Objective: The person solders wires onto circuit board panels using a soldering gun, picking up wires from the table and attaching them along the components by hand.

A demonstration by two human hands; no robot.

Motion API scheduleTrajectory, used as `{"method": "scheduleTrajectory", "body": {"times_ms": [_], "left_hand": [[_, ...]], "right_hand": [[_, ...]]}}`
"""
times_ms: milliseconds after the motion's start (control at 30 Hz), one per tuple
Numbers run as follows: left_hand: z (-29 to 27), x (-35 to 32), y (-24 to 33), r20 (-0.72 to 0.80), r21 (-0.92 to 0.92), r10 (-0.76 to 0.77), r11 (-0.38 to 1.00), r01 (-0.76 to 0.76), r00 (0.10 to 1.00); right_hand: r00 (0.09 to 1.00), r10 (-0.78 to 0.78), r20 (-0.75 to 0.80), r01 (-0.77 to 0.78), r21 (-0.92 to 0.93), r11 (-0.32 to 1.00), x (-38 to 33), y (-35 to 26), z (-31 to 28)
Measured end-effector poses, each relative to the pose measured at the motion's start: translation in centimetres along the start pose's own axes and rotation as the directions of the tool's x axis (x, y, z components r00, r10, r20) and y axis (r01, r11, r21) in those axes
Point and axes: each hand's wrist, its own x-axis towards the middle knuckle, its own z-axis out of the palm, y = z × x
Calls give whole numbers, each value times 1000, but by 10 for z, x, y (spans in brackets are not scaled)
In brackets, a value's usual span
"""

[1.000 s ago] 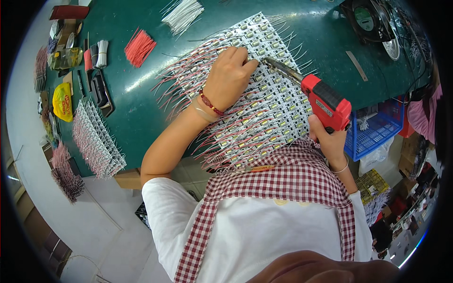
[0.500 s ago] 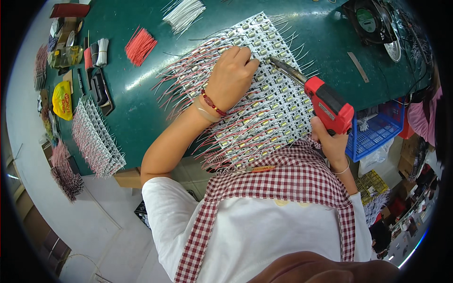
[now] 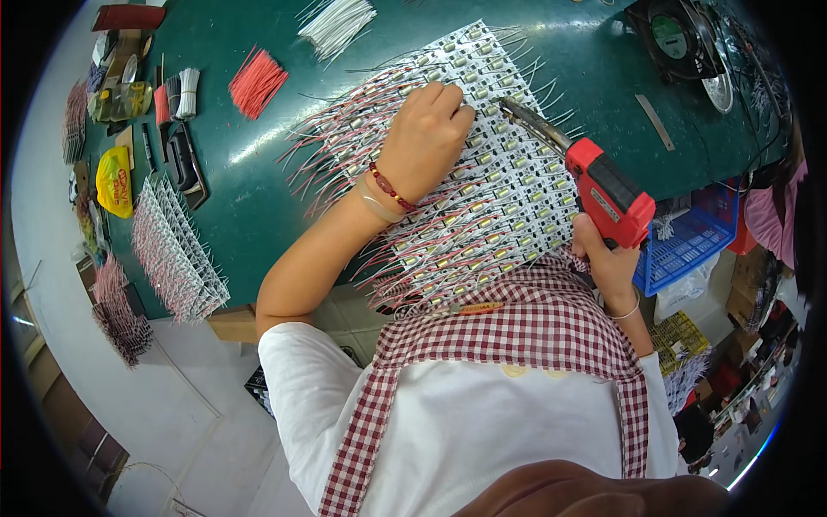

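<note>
Gripping one red-and-black soldering gun (image 3: 610, 194) in the right hand (image 3: 610, 263), over one white sheet of circuit boards (image 3: 517, 185).
Two hands are at work: the right is wrapped round the gun's handle, just beside the sheet's right edge; the left hand (image 3: 426, 129) rests on the sheet with fingers curled, their tips hidden, so whether they pinch anything I cannot tell. The sheet lies on the green table (image 3: 250, 185), under the left hand and left of the right one; the gun's tip points near the left knuckles. Beyond the left hand lie one loose red wire bundle (image 3: 257, 82) and one loose white wire bundle (image 3: 336, 28); one fan (image 3: 672, 39) stands far right.
</note>
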Motion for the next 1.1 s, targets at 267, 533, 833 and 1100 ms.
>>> {"method": "scheduleTrajectory", "body": {"times_ms": [267, 533, 833, 1100], "left_hand": [[-5, 1, 1, 22, 63, -14, 998, 13, 1000], [-6, -4, 16, -94, -79, -50, 996, 43, 994], [4, -12, 18, -33, -84, -54, 995, 51, 998], [3, -9, 20, -15, -80, -40, 996, 39, 999]], "right_hand": [[1000, -8, -22, 8, 18, 1000, -7, 5, -5], [1000, -9, 11, 8, 40, 999, -19, 22, -15], [999, -36, 23, 38, -48, 998, -21, 43, -12], [992, -106, 69, 117, -190, 975, -20, 42, -11]]}}
